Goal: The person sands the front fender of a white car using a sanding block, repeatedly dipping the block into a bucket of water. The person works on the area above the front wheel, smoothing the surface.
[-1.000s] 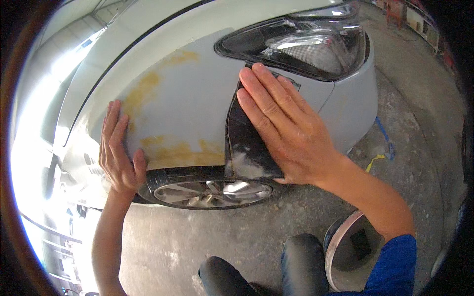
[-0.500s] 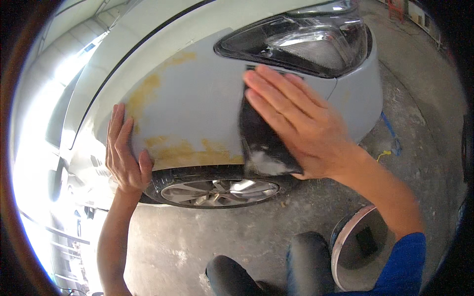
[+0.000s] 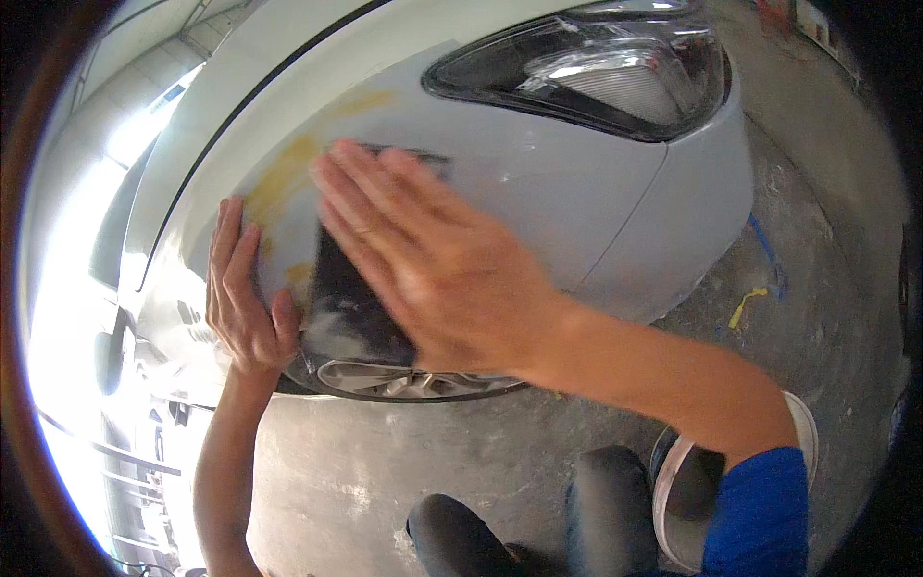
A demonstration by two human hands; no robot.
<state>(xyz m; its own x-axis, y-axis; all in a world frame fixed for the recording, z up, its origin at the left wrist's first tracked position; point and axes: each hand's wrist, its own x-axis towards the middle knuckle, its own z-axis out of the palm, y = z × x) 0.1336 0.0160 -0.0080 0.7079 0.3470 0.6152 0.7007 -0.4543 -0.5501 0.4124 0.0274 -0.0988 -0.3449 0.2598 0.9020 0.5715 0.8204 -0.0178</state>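
My right hand [image 3: 423,260] lies flat over a black sheet of sandpaper [image 3: 346,303], pressing it on the grey-primed front fender [image 3: 538,202] of a light-coloured car. The sheet has whitish dust on its lower part and reaches down over the wheel arch. The palm hides some of it, and my thumb cannot be seen. My left hand [image 3: 240,293] rests open on the fender's left part, fingers up and thumb apart, just beside the sandpaper. Yellowish patches [image 3: 288,173] show through the primer above and between my hands.
The headlight [image 3: 625,82] sits at the upper right of the fender. Below the arch are the wheel [image 3: 418,382] and the concrete floor [image 3: 336,462]. A round bucket [image 3: 673,490] stands by my knee, partly behind my right arm. Blue and yellow strips [image 3: 748,306] lie at the right.
My right hand and the sandpaper have slid left across the fender, from below the headlight to close beside my left hand. My left hand has stayed in place.
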